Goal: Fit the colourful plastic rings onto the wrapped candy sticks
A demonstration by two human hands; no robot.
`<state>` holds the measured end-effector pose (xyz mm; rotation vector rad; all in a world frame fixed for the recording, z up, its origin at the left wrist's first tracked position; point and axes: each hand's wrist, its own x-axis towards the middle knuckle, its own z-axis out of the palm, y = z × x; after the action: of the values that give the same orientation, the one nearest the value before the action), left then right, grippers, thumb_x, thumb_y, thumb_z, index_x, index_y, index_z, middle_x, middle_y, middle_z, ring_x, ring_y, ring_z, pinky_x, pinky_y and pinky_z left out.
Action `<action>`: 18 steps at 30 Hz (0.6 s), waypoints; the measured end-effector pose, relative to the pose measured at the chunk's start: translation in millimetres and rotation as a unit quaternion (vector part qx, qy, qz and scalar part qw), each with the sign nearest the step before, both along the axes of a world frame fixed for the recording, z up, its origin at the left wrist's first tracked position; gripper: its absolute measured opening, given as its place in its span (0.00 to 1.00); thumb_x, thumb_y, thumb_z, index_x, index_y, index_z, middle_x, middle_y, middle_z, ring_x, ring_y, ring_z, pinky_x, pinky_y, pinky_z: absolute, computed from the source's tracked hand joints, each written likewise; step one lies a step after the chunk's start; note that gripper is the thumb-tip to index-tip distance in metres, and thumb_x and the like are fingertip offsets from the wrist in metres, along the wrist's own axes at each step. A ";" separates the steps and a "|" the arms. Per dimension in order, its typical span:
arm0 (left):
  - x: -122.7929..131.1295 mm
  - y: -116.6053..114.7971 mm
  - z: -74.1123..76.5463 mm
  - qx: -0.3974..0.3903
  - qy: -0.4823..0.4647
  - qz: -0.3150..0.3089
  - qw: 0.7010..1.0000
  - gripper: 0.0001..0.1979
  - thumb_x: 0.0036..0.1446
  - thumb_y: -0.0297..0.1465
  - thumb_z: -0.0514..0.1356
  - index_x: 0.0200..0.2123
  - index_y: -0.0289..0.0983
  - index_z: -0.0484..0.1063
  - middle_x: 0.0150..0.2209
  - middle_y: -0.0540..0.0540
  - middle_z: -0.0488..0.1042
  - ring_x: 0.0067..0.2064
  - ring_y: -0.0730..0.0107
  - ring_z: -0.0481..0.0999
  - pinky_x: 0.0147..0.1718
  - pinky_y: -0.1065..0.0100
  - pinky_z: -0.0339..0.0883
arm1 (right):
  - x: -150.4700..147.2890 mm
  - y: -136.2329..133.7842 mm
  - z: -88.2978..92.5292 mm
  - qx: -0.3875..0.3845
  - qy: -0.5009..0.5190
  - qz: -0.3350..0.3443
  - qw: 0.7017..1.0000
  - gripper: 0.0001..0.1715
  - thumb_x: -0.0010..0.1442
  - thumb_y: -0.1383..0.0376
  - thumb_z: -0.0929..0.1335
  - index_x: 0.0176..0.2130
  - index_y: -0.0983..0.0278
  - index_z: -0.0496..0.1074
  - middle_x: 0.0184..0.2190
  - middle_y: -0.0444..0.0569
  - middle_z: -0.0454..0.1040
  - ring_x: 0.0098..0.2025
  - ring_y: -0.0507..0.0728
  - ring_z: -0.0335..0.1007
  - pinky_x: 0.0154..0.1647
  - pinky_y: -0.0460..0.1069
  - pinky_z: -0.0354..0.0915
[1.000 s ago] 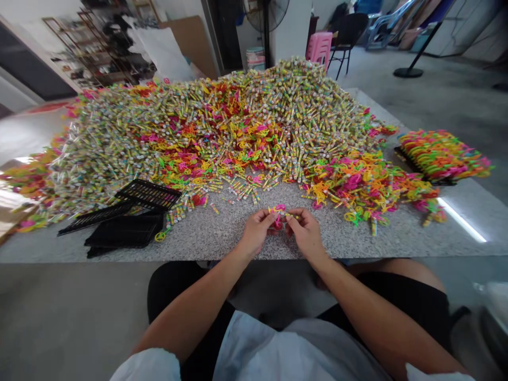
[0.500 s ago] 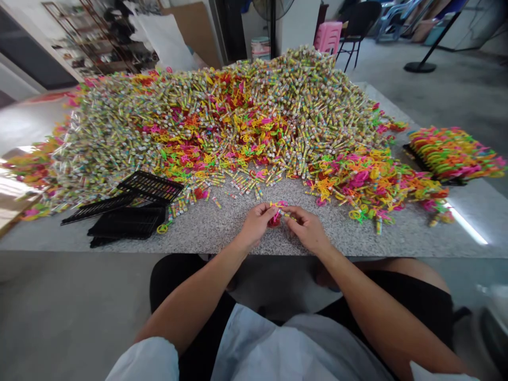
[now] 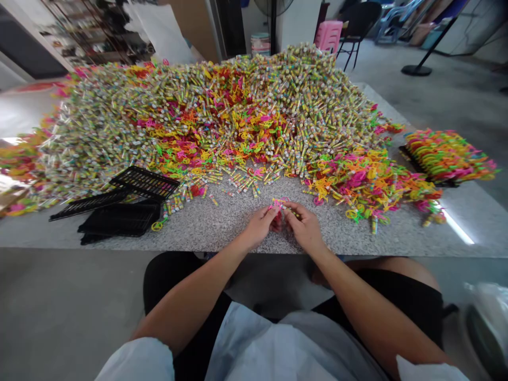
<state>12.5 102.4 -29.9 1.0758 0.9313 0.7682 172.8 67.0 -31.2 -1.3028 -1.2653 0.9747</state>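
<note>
My left hand [image 3: 259, 226] pinches a small pink plastic piece [image 3: 275, 204] between thumb and fingers, just above the stone-grey tabletop [image 3: 206, 227]. Facing it, my right hand [image 3: 305, 227] closes on a small tube with a yellowish label [image 3: 294, 211], mostly covered by the fingers. The two pieces meet between my fingertips; whether they are joined I cannot tell. Something red [image 3: 278, 218] shows beneath the left fingers. Beyond my hands, a large heap of small labelled tubes [image 3: 329, 100] spreads over the table, mixed with bright plastic pieces [image 3: 257, 127].
Black slotted trays [image 3: 123, 219] lie stacked at the left front. To the right is a pile of coloured plastic pieces [image 3: 357, 180]. A black tray filled with coloured pieces [image 3: 448, 153] sits farther right. Pink stools [image 3: 328, 36] and a black chair [image 3: 359, 24] stand behind.
The view has shifted slightly. Both hands stay together at the same spot, with small finger movements; the pink piece and the tube are still held.
</note>
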 end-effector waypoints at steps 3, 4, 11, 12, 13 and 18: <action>1.5 -1.3 -1.2 -0.025 -0.003 0.018 1.000 0.21 0.60 0.51 0.61 0.34 0.37 0.69 0.27 0.51 0.72 0.26 0.71 0.74 0.28 0.68 0.70 | 2.2 1.2 0.4 -0.011 -0.013 0.013 1.000 0.24 0.66 0.51 0.67 0.54 0.60 0.76 0.23 0.41 0.71 0.21 0.53 0.65 0.24 0.48 0.62; 2.3 -1.8 -1.5 -0.029 -0.001 0.021 0.999 0.21 0.60 0.51 0.62 0.34 0.36 0.69 0.27 0.51 0.72 0.26 0.71 0.74 0.28 0.68 0.70 | 3.2 1.8 0.2 -0.016 -0.015 0.019 1.000 0.24 0.66 0.51 0.67 0.54 0.60 0.77 0.22 0.41 0.70 0.21 0.53 0.64 0.23 0.48 0.62; 2.8 -3.6 -3.0 -0.031 0.004 0.015 0.999 0.21 0.59 0.50 0.62 0.36 0.36 0.70 0.28 0.50 0.72 0.27 0.71 0.75 0.29 0.67 0.71 | 4.0 -0.4 -7.0 -0.018 -0.018 0.054 0.998 0.21 0.66 0.53 0.66 0.53 0.60 0.77 0.26 0.42 0.73 0.23 0.53 0.66 0.26 0.47 0.63; 2.6 -2.1 -2.2 -0.033 0.006 0.005 0.999 0.22 0.59 0.50 0.62 0.36 0.36 0.70 0.28 0.50 0.73 0.27 0.71 0.76 0.30 0.67 0.72 | 3.4 -0.5 -7.4 -0.017 -0.018 0.051 0.998 0.22 0.67 0.53 0.66 0.53 0.60 0.76 0.28 0.43 0.75 0.25 0.53 0.67 0.27 0.48 0.65; 2.0 0.4 -1.1 -0.035 0.011 -0.009 0.999 0.22 0.60 0.51 0.62 0.36 0.36 0.70 0.28 0.49 0.73 0.28 0.70 0.76 0.31 0.66 0.73 | 3.8 0.1 -6.9 -0.014 -0.022 0.045 0.999 0.22 0.67 0.53 0.66 0.53 0.60 0.76 0.30 0.44 0.76 0.26 0.54 0.68 0.28 0.48 0.66; -15.4 32.8 3.9 0.046 0.102 -0.022 0.993 0.23 0.64 0.53 0.55 0.40 0.37 0.72 0.33 0.46 0.76 0.30 0.68 0.78 0.31 0.66 0.72 | 41.2 19.7 18.5 0.044 -0.093 -0.054 0.993 0.21 0.66 0.52 0.68 0.52 0.60 0.77 0.32 0.47 0.77 0.26 0.53 0.68 0.28 0.48 0.66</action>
<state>-2.9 135.2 -26.0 1.2690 1.0498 0.6793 214.0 86.7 -12.7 -1.4020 -1.3471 0.7266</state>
